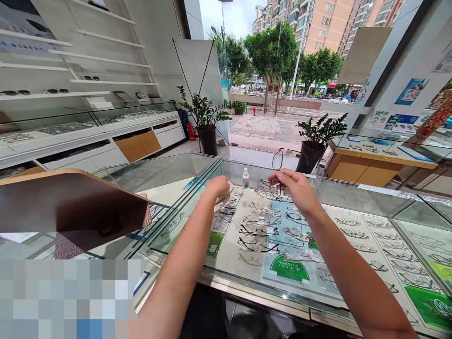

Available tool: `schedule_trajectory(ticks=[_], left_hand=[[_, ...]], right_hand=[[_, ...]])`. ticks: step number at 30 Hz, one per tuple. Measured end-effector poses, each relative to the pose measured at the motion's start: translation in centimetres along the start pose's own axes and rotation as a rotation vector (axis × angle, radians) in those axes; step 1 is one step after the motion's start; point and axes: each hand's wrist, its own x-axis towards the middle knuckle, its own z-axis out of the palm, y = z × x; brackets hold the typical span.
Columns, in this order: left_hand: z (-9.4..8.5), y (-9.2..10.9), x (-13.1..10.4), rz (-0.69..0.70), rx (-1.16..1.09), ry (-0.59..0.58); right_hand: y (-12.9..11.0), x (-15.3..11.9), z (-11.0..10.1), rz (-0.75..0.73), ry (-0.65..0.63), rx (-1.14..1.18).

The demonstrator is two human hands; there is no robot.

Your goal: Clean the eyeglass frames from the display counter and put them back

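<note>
Well to the left of both hands, a dark brown wooden board with a pale edge juts in over the clear glass-topped display counter. The left forearm rises from the lower left of the view, slanting away and slightly to the right, and ends in the left hand, which is held low at the counter's far part. Its back is turned up and its fingers curl inward and down, their tips hidden, so whether they close on anything cannot be told. Just to the right of this hand, a small white plastic bottle with a pale blue label stands upright between the two hands. Nearer the person than the bottle, rows of thin-framed eyeglasses lie under the glass, with a green and white printed card closer still. Farther right, the right forearm slants up and to the left from the lower right, and the right hand points leftward, the thumb and fingers pinched together on a pair of dark, thin-rimmed eyeglasses with clear lenses. These are raised at the fingertips, tilted on end, one lens above the hand and the other beside and below the fingertips, a temple arm reaching right above the hand.
</note>
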Motion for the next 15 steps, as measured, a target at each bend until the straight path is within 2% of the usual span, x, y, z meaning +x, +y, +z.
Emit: schedule_trajectory(ticks=[4, 8, 11, 13, 15], left_hand=[[-2.6, 1.6, -0.9, 0.027, -0.162, 0.033], [-4.7, 4.4, -2.8, 0.128, -0.424, 0.066], [-5.0, 6.6, -4.6, 0.197, -0.781, -0.067], [-4.7, 7.9, -5.7, 0.220, -1.038, -0.207], [-4.0, 8.9, -6.5, 0.228, -1.185, -0.303]], right_hand=[[-0.1, 0.0, 0.0, 0.006, -0.008, 0.001], [-0.3, -0.1, 0.2, 0.005, -0.037, -0.012], [-0.5, -0.2, 0.4, 0.008, -0.058, -0.005], [-0.5, -0.2, 0.5, 0.006, -0.075, 0.006], [-0.4, -0.1, 0.6, 0.002, -0.099, 0.011]])
